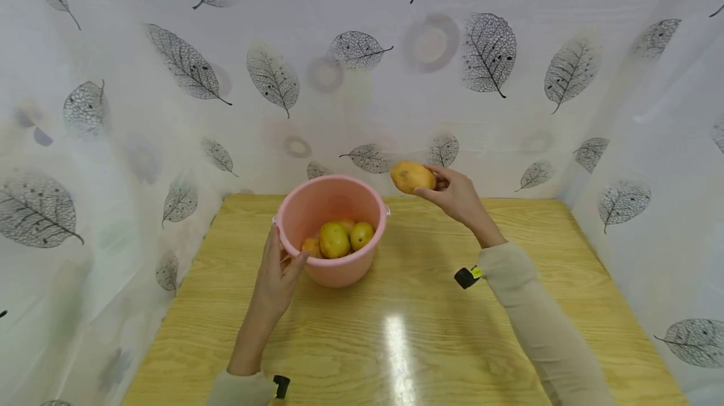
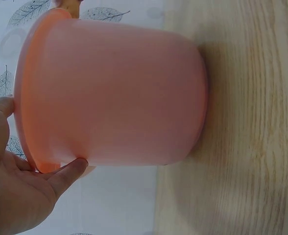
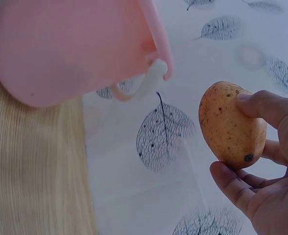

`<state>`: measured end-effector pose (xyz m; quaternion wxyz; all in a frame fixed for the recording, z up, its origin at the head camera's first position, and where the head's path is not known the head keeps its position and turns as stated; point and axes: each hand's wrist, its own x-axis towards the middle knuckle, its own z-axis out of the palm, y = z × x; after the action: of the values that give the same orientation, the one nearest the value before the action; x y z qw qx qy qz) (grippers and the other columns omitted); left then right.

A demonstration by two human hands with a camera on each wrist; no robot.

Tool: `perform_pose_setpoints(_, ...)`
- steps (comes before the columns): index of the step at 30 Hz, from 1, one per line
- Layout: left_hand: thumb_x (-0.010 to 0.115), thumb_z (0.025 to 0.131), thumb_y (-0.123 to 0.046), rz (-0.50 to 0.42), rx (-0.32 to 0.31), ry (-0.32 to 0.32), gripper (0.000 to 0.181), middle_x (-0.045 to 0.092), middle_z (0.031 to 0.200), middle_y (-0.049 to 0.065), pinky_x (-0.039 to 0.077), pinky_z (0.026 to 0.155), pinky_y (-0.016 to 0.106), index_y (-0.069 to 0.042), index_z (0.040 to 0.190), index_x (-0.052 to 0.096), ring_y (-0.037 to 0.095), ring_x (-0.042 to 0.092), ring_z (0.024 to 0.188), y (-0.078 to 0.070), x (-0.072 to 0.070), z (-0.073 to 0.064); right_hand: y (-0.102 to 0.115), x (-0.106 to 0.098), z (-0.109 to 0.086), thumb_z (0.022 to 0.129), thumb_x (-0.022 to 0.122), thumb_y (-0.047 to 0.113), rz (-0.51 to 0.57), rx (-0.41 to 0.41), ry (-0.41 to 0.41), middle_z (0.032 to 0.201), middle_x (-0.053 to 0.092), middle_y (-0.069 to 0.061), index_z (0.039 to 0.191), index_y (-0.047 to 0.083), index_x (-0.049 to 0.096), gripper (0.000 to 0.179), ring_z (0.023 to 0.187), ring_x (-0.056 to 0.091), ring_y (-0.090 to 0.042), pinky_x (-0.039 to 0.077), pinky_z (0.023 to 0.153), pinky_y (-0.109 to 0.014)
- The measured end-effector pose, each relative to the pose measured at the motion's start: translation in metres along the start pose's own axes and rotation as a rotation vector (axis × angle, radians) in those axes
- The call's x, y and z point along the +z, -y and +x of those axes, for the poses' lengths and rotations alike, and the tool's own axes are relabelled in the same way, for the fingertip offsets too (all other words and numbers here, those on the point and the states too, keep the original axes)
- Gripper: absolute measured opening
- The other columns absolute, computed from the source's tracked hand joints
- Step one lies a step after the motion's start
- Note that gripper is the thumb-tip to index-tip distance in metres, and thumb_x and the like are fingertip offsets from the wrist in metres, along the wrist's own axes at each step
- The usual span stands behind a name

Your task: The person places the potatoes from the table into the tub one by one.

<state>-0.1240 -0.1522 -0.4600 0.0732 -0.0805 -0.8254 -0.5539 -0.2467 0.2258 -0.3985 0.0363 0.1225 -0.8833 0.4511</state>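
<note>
A pink bucket (image 1: 339, 274) stands upright on the table, with several yellow-green and orange fruits (image 1: 334, 240) inside it. My left hand (image 1: 277, 280) grips its rim at the near left, and the left wrist view shows fingers (image 2: 68, 176) against the outer wall. To the right of the bucket, raised above the table, my right hand (image 1: 455, 195) holds a yellow-orange mango (image 1: 413, 177). In the right wrist view, dark specks mark the mango's skin, and thumb and fingertips clasp it from opposite sides.
The wooden table (image 1: 452, 343) carries the bucket near its back edge. A white sheet (image 1: 362, 123) printed with dark leaves hangs behind and along both sides. On the bucket's right side, its white handle (image 3: 146, 83) hangs down from the rim.
</note>
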Motion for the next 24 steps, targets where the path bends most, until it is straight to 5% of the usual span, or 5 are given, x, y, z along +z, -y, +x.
perform_pose_setpoints(24, 0.058, 0.107, -0.033, 0.018, -0.001, -0.006, 0.086, 0.007, 0.172, 0.011, 0.043, 0.109, 0.059, -0.012, 0.167, 0.000, 0.047, 0.044, 0.139, 0.000, 0.001, 0.001, 0.081, 0.072, 0.007, 0.090, 0.083, 0.031, 0.081, -0.141, 0.097, 0.113, 0.070, -0.010, 0.143, 0.008, 0.062, 0.061, 0.094, 0.068, -0.021, 0.060, 0.081, -0.035)
